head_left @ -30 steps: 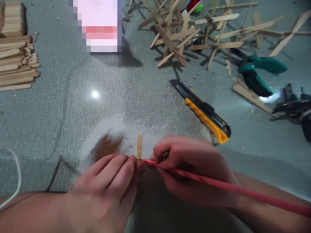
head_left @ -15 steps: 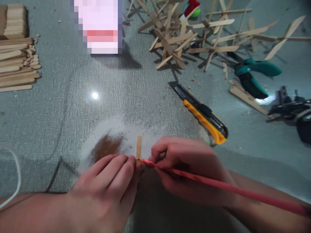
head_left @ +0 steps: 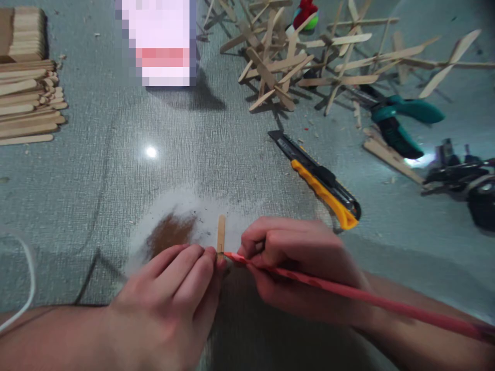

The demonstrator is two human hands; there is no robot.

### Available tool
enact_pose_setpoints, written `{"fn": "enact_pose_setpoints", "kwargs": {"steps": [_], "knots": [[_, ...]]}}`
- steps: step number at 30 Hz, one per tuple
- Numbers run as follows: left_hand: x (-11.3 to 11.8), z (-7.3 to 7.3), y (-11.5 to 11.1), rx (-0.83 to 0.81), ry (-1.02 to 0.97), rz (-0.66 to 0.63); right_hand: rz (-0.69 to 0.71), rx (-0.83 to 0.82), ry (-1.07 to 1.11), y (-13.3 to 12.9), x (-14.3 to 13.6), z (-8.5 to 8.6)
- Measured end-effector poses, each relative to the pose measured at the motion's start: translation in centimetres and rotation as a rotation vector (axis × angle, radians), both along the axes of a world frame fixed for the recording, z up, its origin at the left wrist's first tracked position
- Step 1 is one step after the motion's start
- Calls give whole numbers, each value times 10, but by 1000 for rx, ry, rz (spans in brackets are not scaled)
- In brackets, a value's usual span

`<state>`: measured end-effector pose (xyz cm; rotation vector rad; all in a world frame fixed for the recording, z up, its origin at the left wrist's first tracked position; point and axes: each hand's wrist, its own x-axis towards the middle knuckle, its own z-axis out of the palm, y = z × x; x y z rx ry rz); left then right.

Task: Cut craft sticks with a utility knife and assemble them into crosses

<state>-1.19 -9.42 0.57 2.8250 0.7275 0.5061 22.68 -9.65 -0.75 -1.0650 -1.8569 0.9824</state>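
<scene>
My left hand pinches the lower end of a small wooden stick, which stands out upward between my two hands. My right hand is closed round a long red pencil. The pencil's tip touches or nearly touches the stick beside my left fingertips, where small dark marks show on the wood. Under and behind the stick lies a pale dusty patch with a brown area.
A yellow and black utility knife lies beyond my right hand. Farther back are joined wooden sticks, green-handled pliers and a black object. Stacked sticks lie at the left, near a white cable.
</scene>
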Motion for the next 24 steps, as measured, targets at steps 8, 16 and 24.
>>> {"fn": "enact_pose_setpoints", "kwargs": {"steps": [8,16,24], "knots": [[2,0,-1,-20,-14,20,15,-1,0,0,-1,0],[0,-1,0,-23,-14,6,9,0,-10,1,0,1],[2,0,-1,-40,-18,18,9,4,-12,0,-1,0]]}}
